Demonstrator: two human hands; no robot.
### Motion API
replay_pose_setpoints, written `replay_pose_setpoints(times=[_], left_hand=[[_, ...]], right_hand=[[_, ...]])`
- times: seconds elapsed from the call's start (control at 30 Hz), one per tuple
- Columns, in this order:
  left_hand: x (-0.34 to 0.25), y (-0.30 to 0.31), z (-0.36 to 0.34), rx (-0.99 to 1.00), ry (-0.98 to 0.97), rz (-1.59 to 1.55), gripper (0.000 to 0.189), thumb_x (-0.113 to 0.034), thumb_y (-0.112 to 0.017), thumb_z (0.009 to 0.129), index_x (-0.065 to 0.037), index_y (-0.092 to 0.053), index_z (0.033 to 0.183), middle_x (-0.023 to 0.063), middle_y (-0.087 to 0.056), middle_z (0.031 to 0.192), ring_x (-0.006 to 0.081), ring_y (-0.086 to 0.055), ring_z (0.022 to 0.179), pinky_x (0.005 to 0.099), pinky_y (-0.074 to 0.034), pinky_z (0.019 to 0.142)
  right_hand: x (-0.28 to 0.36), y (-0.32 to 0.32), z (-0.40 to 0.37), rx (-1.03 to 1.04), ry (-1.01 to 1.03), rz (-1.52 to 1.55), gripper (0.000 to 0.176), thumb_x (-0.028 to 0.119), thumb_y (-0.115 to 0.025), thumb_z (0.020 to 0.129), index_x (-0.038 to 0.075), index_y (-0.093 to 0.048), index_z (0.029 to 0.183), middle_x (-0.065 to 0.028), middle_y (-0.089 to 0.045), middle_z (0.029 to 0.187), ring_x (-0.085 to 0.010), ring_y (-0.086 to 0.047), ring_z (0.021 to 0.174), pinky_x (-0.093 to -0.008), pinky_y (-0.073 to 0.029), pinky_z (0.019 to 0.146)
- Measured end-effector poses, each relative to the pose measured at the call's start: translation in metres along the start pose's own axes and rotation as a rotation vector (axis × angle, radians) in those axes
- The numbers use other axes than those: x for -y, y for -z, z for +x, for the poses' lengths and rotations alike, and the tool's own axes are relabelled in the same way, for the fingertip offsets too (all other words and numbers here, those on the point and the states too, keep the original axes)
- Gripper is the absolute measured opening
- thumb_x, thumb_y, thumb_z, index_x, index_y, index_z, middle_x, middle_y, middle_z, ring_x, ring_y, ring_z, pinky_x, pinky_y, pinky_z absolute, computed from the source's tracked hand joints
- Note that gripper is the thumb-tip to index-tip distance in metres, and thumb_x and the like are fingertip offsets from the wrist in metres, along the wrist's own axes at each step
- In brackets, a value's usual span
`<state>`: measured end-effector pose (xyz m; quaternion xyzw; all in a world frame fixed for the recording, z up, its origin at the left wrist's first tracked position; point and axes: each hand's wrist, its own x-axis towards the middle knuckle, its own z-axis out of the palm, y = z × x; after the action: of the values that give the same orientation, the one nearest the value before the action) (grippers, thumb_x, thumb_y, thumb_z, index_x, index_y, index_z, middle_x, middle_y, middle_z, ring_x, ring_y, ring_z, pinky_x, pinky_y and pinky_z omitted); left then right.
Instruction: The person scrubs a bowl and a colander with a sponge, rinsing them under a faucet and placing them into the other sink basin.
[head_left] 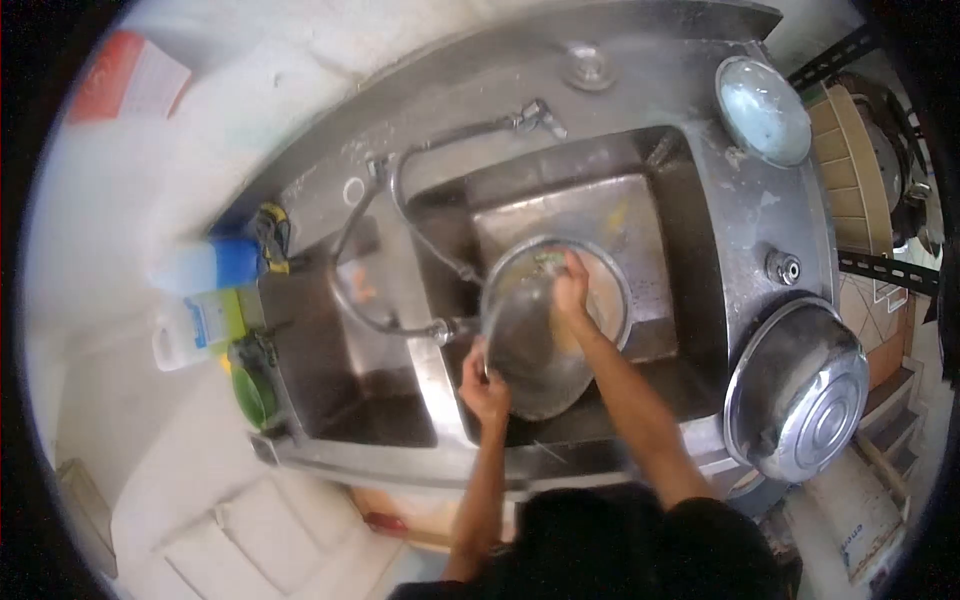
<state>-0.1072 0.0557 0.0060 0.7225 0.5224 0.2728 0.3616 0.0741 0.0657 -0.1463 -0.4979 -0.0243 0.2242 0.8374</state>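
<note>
Left grip (pixel 486 384) is clenching around the near rim of a metal bowl (pixel 535 355), holding it tilted over the right basin of the sink (pixel 690 250). Right grip (pixel 571 285) is reaching inside the bowl beside a greenish scrap (pixel 547 262); whether it is grasping it, I cannot tell. A steel pot (pixel 800 395) is lying upturned on the surface (pixel 745 240) to the right, well apart from the hands.
</note>
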Motion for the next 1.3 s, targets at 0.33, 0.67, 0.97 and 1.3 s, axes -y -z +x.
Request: replay_pose_setpoints(times=[0.33, 0.67, 0.97, 1.3], left_hand=[[0.015, -0.028, 0.082, 0.523, -0.203, 0.142, 0.038, 0.002, -0.054, 0.078, -0.001, -0.055, 0.115, 0.0244, -0.060, 0.114, 0.0360, -0.061, 0.102, 0.0415, -0.047, 0.085], [-0.014, -0.025, 0.053, 0.216, -0.240, 0.118, 0.057, 0.010, -0.045, 0.063, 0.000, -0.062, 0.117, 0.0249, -0.066, 0.088, 0.0300, -0.068, 0.074, 0.0338, -0.051, 0.068], [-0.024, -0.013, 0.044, 0.153, -0.337, 0.222, 0.052, 0.010, -0.048, 0.068, -0.005, -0.064, 0.116, 0.0252, -0.064, 0.096, 0.0320, -0.068, 0.077, 0.0345, -0.052, 0.069], [-0.021, -0.012, 0.033, 0.106, -0.361, 0.221, 0.047, 0.009, -0.052, 0.069, -0.002, -0.064, 0.113, 0.0237, -0.063, 0.106, 0.0320, -0.068, 0.083, 0.0350, -0.054, 0.069]], right_hand=[[0.080, -0.077, -0.045, 0.341, 0.296, -0.580, 0.037, -0.012, -0.043, 0.067, 0.004, -0.067, 0.090, -0.0150, -0.065, 0.098, -0.0292, -0.062, 0.098, -0.0342, -0.046, 0.089], [0.089, -0.061, -0.040, 0.068, 0.094, -0.588, 0.038, -0.015, -0.048, 0.068, 0.002, -0.069, 0.095, -0.0166, -0.068, 0.100, -0.0297, -0.063, 0.102, -0.0362, -0.046, 0.095], [0.088, -0.036, -0.037, -0.016, -0.064, -0.659, 0.044, -0.014, -0.049, 0.067, 0.003, -0.067, 0.103, -0.0126, -0.068, 0.105, -0.0214, -0.063, 0.099, -0.0309, -0.049, 0.086], [0.048, -0.024, -0.033, 0.078, 0.057, -0.670, 0.043, -0.014, -0.042, 0.071, 0.003, -0.068, 0.101, -0.0126, -0.068, 0.101, -0.0247, -0.062, 0.101, -0.0329, -0.044, 0.096]])
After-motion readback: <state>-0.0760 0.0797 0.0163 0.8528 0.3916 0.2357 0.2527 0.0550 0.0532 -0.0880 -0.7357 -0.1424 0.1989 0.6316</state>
